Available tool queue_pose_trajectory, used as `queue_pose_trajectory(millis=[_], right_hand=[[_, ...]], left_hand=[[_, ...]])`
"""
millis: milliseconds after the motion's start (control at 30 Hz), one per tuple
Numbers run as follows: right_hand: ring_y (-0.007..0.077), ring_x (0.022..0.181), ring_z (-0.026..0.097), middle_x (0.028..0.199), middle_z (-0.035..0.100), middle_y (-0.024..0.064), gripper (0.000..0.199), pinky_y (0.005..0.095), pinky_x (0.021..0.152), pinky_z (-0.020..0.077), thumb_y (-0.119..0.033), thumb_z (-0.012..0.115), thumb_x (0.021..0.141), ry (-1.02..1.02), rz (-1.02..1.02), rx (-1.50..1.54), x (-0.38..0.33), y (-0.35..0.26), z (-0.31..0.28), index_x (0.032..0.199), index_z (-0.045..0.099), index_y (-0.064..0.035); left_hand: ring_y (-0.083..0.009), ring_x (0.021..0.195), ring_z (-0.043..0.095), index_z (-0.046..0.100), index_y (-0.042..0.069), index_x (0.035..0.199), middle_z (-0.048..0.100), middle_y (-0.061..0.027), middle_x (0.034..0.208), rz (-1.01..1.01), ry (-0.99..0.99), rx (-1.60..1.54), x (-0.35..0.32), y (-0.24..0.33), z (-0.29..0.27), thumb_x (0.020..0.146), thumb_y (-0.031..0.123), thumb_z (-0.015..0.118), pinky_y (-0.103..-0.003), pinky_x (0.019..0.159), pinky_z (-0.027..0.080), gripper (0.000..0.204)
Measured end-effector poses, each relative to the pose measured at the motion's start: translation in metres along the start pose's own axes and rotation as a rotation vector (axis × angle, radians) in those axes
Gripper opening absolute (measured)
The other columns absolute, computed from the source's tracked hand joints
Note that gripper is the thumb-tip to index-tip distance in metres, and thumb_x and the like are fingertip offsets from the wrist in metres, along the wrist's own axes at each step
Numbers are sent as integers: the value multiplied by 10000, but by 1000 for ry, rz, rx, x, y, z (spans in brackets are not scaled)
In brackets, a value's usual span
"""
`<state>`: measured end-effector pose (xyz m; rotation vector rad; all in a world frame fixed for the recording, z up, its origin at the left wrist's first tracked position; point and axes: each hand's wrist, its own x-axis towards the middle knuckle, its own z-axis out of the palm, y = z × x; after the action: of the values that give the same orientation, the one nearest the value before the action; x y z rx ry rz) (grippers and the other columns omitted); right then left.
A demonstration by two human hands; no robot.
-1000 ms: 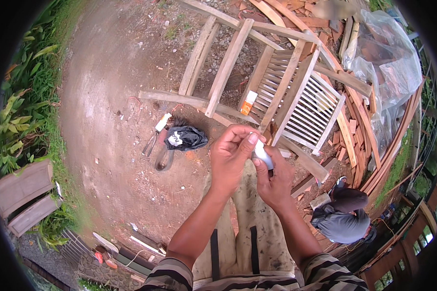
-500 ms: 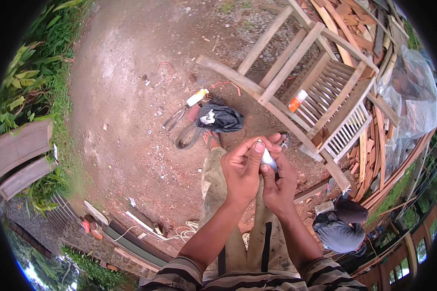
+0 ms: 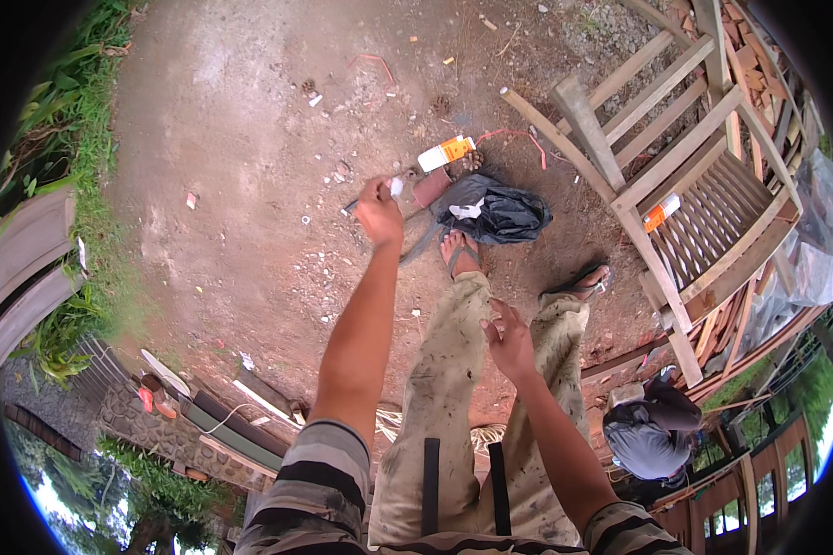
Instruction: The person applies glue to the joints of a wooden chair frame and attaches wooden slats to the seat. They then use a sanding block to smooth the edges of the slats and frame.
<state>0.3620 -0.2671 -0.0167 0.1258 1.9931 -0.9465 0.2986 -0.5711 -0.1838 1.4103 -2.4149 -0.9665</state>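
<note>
Here, left hand [image 3: 379, 213]: you grasped a small white object [image 3: 396, 186]; a light pinch probably sufficed.
Right hand [image 3: 511, 342]: fingers hung loose, seemingly empty, near your khaki trousers [image 3: 435, 388].

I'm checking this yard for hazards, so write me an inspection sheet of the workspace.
Surface: bare earth ground, scattered with small stones and litter.
Job's things: small white object, partly covered by the hand.
Clutter: black plastic bag and orange-and-white package on the ground; wood scraps beyond the chair.
Hands: left hand grips the small white object; right hand is open, with nothing seen in it.
Cables: pale coiled cord on the ground; whether electrical or rope, cannot tell.
Surroundings: slatted wooden chair at right, an orange-and-white container on its seat; co-worker at lower right; plants at left.
</note>
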Motion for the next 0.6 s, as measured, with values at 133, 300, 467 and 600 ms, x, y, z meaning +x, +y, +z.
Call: queue_pose_trajectory(millis=[133,300,467,600], right_hand=[[383,978,735,1217,693,247,432,466,815,576,-172,721,988,-10,116,-58,-20,53,2,1389,616,-48],[399,961,728,1177,708,247,398,470,792,579,-166,726,978,23,241,-130,-45,87,-15,1345,636,-42],[425,1085,686,1265,688,198,447,533,927,549,-256,707,951,-55,244,-325,-78,54,-74,1355,630,-82],[358,1278,613,1335,666,135,491,561,1028,493,-254,730,900,-28,118,-631,-120,40,-171,1362,639,-114]], left_hand=[[-381,766,727,801,77,1010,755,-220,881,25,-4,173,70,-40,36,930,67,747,-465,696,540,97],[-403,893,746,791,86,1090,772,-213,997,189,-190,252,85,-43,49,887,78,805,-462,769,575,204],[-319,1070,753,711,-2,1266,766,-204,1178,170,-251,200,64,-30,21,892,61,808,-422,918,585,391],[-325,1058,750,696,-22,1260,758,-228,1178,126,-401,160,15,11,-4,948,24,699,-422,939,584,316]])
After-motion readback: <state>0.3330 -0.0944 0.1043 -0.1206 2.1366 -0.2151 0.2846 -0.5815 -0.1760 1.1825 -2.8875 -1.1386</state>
